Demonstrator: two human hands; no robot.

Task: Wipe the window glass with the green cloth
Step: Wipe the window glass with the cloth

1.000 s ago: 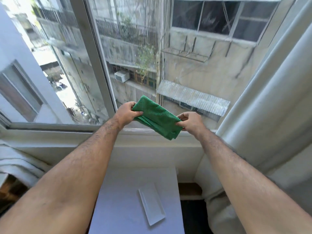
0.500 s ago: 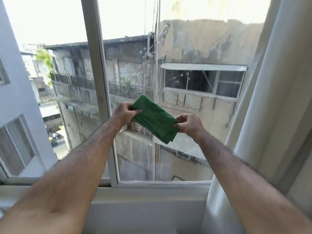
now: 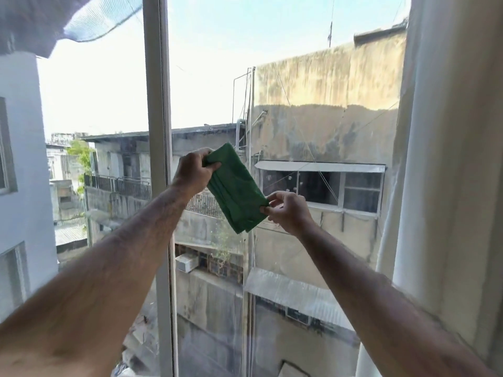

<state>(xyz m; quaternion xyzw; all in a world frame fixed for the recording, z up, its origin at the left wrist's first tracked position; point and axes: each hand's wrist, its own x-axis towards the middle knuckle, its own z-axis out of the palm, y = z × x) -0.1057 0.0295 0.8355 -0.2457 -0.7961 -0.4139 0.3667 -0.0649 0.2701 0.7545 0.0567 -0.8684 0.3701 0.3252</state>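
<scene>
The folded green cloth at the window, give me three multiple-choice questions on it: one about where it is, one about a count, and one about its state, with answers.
1. Where is the folded green terry cloth?
A. Lying on the sill
B. Held up in front of the right-hand glass pane, beside the white vertical window frame bar
C. Draped over the white curtain

2. How many hands hold it?
A. None
B. One
C. Two

3. What state is the cloth in?
A. Folded in layers
B. Spread out as one flat sheet
C. Crumpled into a ball

Answers: 1 B, it hangs in the air before the pane right of the bar. 2 C, the left hand grips the top end and the right hand pinches the lower edge. 3 A, stacked layers show at its lower end.
</scene>
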